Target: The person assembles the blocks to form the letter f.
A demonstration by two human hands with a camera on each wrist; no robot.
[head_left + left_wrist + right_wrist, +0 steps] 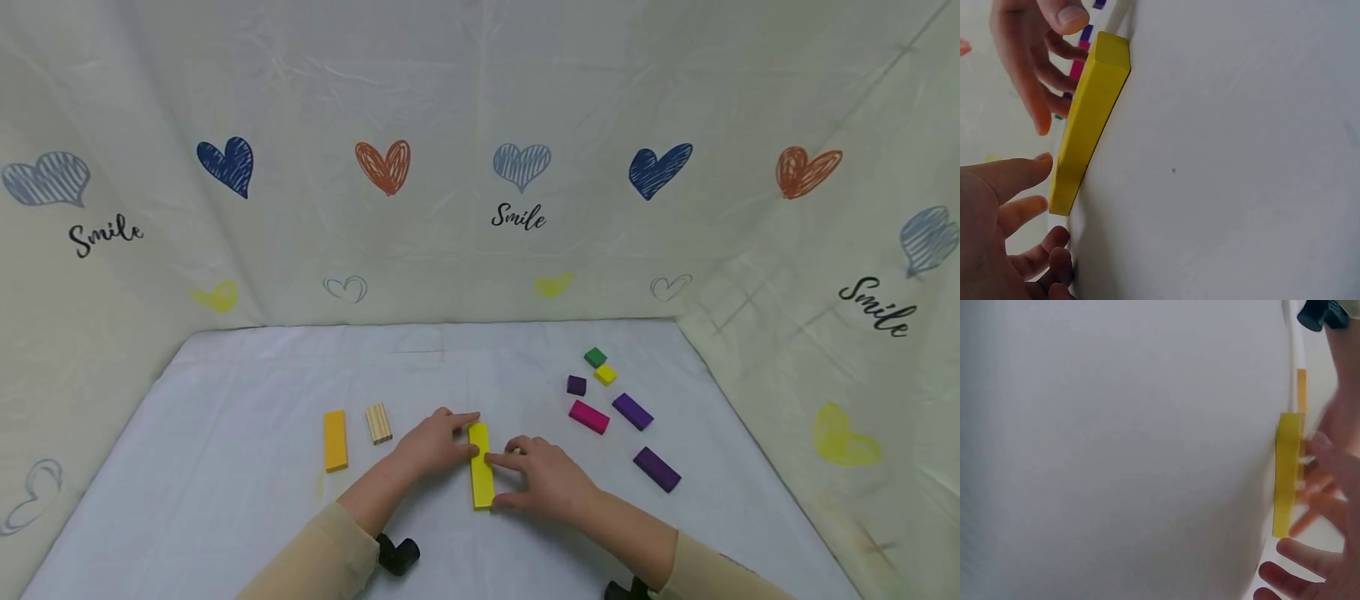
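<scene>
A long yellow block (482, 487) lies lengthwise on the white cloth between both hands. At its left, my left hand (437, 444) has the index finger stretched over by the far end and the thumb at the long side. My right hand (553, 479) is on the other side, index fingertip at the block's right edge and thumb near the close end. The left wrist view shows the yellow block (1094, 94) with the fingers of both hands spread around it, not curled round it. In the right wrist view the yellow block (1286, 475) partly covers the hands.
Left of the hands lie an orange block (336, 442) and a striped light-wood piece (378, 423). To the right are a pink block (588, 417), several purple blocks (657, 469), a green cube (596, 357) and a yellow cube (605, 375). Cloth walls (450, 250) enclose the table.
</scene>
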